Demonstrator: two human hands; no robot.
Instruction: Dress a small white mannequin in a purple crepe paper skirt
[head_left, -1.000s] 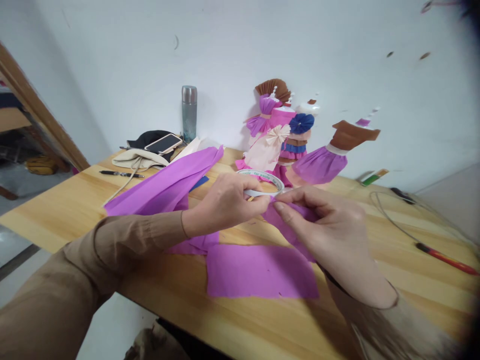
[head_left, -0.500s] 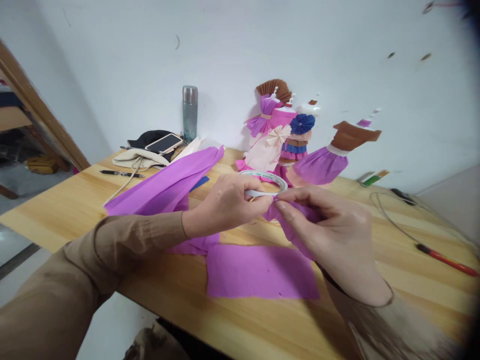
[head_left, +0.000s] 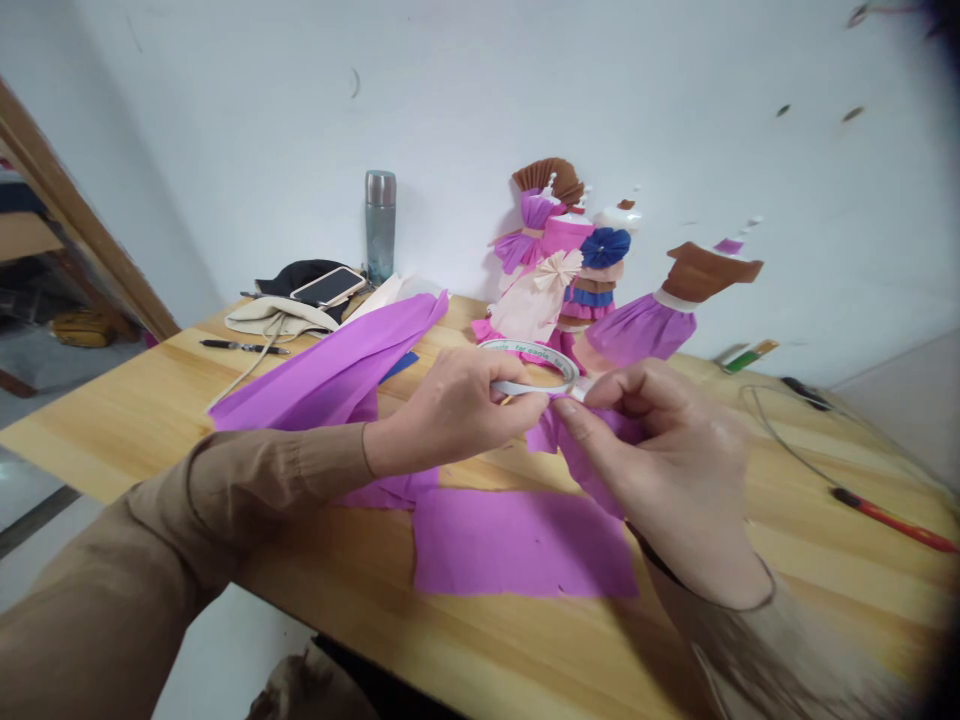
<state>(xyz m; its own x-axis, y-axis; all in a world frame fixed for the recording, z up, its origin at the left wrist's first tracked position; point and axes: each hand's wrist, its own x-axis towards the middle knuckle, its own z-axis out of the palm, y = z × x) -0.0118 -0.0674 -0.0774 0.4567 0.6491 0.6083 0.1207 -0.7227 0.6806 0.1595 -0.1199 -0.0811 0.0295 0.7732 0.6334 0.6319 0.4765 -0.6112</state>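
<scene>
Between thumb and fingers, my left hand [head_left: 472,405] grips a roll of white tape [head_left: 536,388] with printed lettering inside its ring. My right hand [head_left: 664,435] is closed at the tape's right side, its thumb and forefinger pinching a gathered strip of purple crepe paper [head_left: 592,465] that hangs below the fingers. A short white end of tape shows by the right forefinger. Both hands are above the table, their fingertips close together. Under them lies a flat purple rectangle of crepe paper [head_left: 525,545].
Folded purple crepe paper [head_left: 322,370] lies left on the wooden table [head_left: 345,590]. Behind stand several small mannequins in paper dresses, one in brown and purple [head_left: 675,300]. A bottle [head_left: 380,230], phone [head_left: 328,287] and pen [head_left: 244,347] are at the back left; a red-handled corded tool [head_left: 896,520] lies right.
My right forefinger has lifted and curled back from the tape roll, uncovering a short white tape end. The left hand stays almost still.
</scene>
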